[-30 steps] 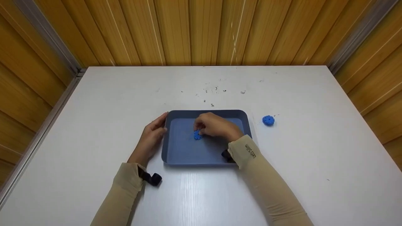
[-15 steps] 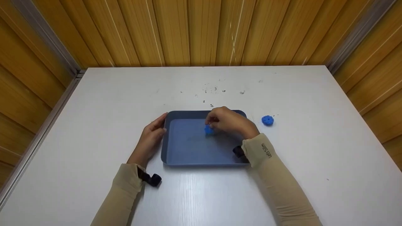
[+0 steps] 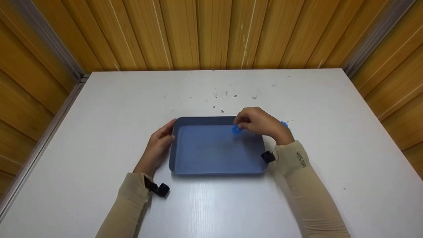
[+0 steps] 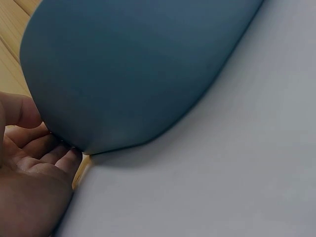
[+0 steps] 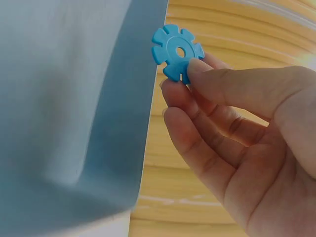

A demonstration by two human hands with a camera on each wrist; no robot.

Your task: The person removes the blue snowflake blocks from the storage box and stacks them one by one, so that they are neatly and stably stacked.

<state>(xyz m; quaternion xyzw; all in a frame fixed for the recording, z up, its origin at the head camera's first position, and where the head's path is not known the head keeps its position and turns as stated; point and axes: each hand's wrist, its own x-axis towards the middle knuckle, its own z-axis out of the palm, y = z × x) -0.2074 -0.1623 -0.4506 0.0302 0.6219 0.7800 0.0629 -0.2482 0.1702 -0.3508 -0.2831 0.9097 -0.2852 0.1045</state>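
My right hand [image 3: 259, 120] pinches a blue slotted plastic disc [image 3: 236, 129] between thumb and fingers, above the far right part of the blue-grey tray [image 3: 205, 152]. The right wrist view shows the disc [image 5: 170, 49] upright with notches round its edge and a hole in its middle, overlapping the tray's rim. My left hand [image 3: 157, 145] rests against the tray's left side, its thumb and fingertips touching the outer wall. In the left wrist view the fingers [image 4: 66, 160] bend loosely at the tray's edge.
A second blue disc [image 3: 284, 124] lies on the white table [image 3: 330, 148] right of the tray, mostly hidden behind my right hand. Wood-patterned panels [image 3: 214, 36] stand behind the table and at both sides. Small dark marks spot the tabletop beyond the tray.
My right hand has moved right and away from me with the disc, from over the tray's middle to its far right, now covering most of the second disc. The left hand stays put.
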